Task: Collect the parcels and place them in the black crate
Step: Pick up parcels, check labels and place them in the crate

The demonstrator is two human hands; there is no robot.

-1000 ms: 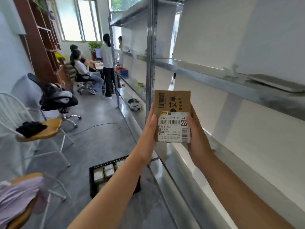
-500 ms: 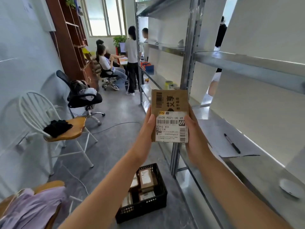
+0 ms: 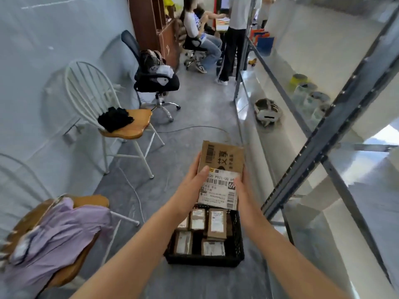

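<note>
Left hand (image 3: 191,187), right hand (image 3: 243,192) grip one parcel (image 3: 222,161).

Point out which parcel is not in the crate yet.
The brown parcel with the white 69 label, gripped between the left hand and right hand above the black crate; the other parcels lie inside it.

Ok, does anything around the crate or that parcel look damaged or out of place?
Nothing serious. The parcel, held by left hand and right hand over the black crate, looks intact. Packed parcels lie slightly uneven; a loose cable trails across the floor nearby.
</note>
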